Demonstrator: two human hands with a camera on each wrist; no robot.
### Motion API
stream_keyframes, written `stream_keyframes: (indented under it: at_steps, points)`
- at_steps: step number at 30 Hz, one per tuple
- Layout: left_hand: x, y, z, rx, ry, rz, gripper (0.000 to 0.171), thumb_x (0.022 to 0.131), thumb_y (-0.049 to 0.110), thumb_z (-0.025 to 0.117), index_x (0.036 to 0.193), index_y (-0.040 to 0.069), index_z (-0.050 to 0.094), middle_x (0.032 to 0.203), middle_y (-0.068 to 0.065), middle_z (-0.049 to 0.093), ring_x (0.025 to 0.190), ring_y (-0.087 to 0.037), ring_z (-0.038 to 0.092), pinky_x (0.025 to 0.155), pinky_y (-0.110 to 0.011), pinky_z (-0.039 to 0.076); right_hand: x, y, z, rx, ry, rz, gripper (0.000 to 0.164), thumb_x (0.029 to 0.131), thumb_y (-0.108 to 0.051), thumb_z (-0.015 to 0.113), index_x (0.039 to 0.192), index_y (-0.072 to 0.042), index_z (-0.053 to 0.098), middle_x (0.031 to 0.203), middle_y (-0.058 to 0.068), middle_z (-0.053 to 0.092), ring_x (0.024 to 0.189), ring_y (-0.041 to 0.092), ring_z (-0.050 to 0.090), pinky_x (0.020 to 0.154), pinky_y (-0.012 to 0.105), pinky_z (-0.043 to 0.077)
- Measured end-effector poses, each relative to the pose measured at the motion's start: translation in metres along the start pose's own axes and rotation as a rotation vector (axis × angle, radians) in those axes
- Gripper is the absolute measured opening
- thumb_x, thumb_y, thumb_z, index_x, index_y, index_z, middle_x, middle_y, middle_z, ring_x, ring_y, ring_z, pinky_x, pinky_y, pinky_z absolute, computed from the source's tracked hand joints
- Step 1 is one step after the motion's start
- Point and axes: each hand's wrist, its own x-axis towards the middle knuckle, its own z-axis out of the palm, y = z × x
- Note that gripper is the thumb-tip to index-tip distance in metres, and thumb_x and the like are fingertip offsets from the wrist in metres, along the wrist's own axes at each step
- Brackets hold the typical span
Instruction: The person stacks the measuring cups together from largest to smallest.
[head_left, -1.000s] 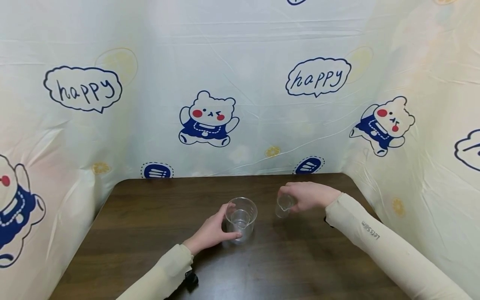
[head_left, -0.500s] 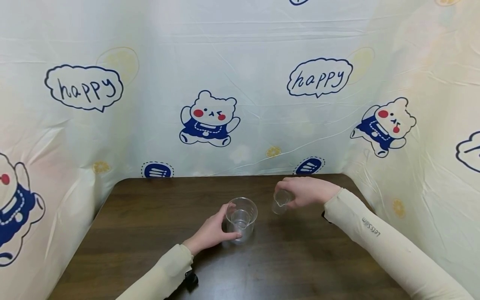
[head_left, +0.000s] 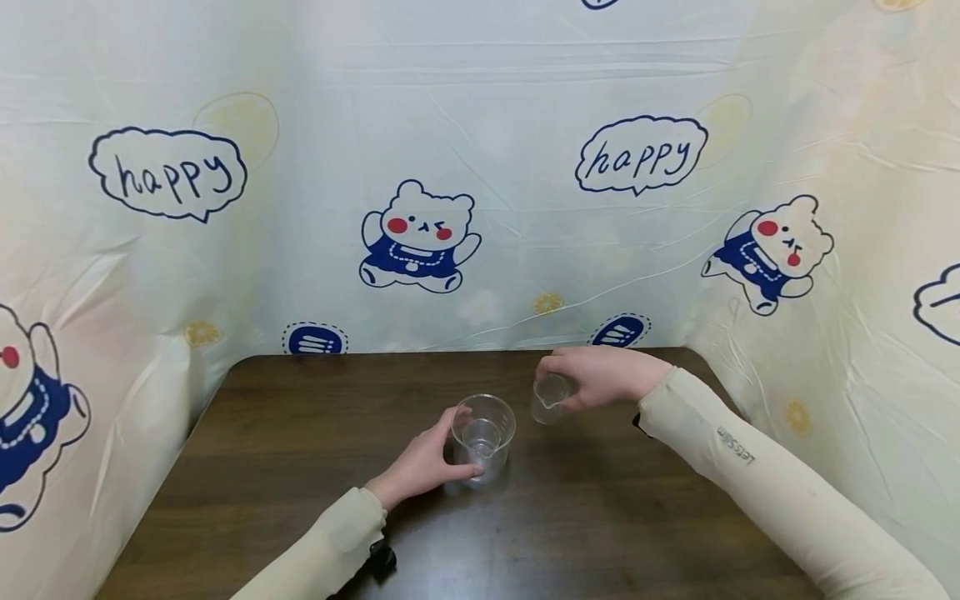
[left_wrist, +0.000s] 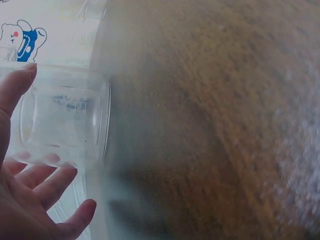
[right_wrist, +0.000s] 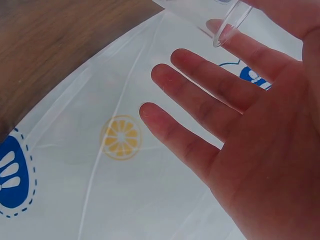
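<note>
A large clear glass beaker (head_left: 501,454) stands upright near the middle of the table in the head view. What looks like a smaller glass beaker (left_wrist: 65,117) sits nested inside it. My left hand (head_left: 423,467) grips the large beaker from the left, thumb in front and fingers behind. To the right and farther back, my right hand (head_left: 603,377) pinches a small clear beaker (head_left: 547,404) between thumb and index finger. The other fingers (right_wrist: 182,142) are spread straight in the right wrist view. Whether the small beaker touches the table cannot be told.
The dark wooden table (head_left: 300,433) ends at a pale printed curtain (head_left: 525,250), which hangs behind it and along both sides. A small black object (head_left: 382,560) shows beneath the left sleeve.
My right hand has carried the small beaker leftward and slightly away, closer to the large beaker. My left hand and the large beaker have stayed in place.
</note>
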Motion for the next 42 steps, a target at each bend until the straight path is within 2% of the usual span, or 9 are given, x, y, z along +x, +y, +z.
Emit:
stream_keyframes:
  at_steps: [9,18,25,34,42]
  points:
    - [0.0,0.0,-0.002,0.013,-0.011,-0.006,0.093,0.082,0.046,0.089,0.154,0.016,0.039,0.151,-0.004,0.054,0.134,-0.028,0.056,0.107,-0.052,0.046,0.014,-0.017,-0.003,0.005,-0.016,-0.012,0.04,0.09,-0.02,0.08,0.128,-0.016,0.067,0.12,0.002,0.066,0.105,0.018,0.064,0.095,0.041,0.054]
    - [0.001,0.002,-0.004,0.028,-0.029,-0.005,0.09,0.084,0.041,0.088,0.153,0.013,0.039,0.152,-0.006,0.054,0.133,-0.03,0.056,0.106,-0.053,0.046,0.023,-0.026,-0.003,-0.028,-0.016,-0.043,0.04,0.09,-0.022,0.08,0.128,-0.017,0.067,0.116,0.003,0.067,0.099,0.018,0.064,0.09,0.039,0.055]
    - [0.003,0.003,-0.006,0.049,-0.034,-0.005,0.087,0.084,0.043,0.088,0.151,0.014,0.04,0.151,-0.005,0.054,0.128,-0.028,0.06,0.103,-0.052,0.048,0.034,-0.032,-0.004,-0.034,-0.03,-0.042,0.044,0.091,-0.023,0.081,0.131,-0.017,0.066,0.121,0.001,0.066,0.102,0.018,0.063,0.093,0.041,0.055]
    - [0.001,0.006,-0.007,0.046,-0.038,-0.005,0.086,0.085,0.042,0.087,0.151,0.012,0.041,0.149,-0.008,0.055,0.126,-0.028,0.061,0.101,-0.052,0.049,0.05,-0.04,0.004,-0.025,-0.064,-0.087,0.044,0.092,-0.024,0.081,0.132,-0.017,0.066,0.123,0.005,0.067,0.103,0.018,0.062,0.096,0.038,0.055]
    - [0.002,0.003,-0.007,0.044,-0.046,0.0,0.087,0.084,0.046,0.087,0.15,0.014,0.04,0.147,-0.007,0.057,0.125,-0.027,0.061,0.101,-0.051,0.05,0.056,-0.044,0.01,-0.022,-0.071,-0.082,0.042,0.091,-0.024,0.082,0.129,-0.021,0.067,0.118,-0.001,0.065,0.1,0.014,0.062,0.093,0.035,0.056]
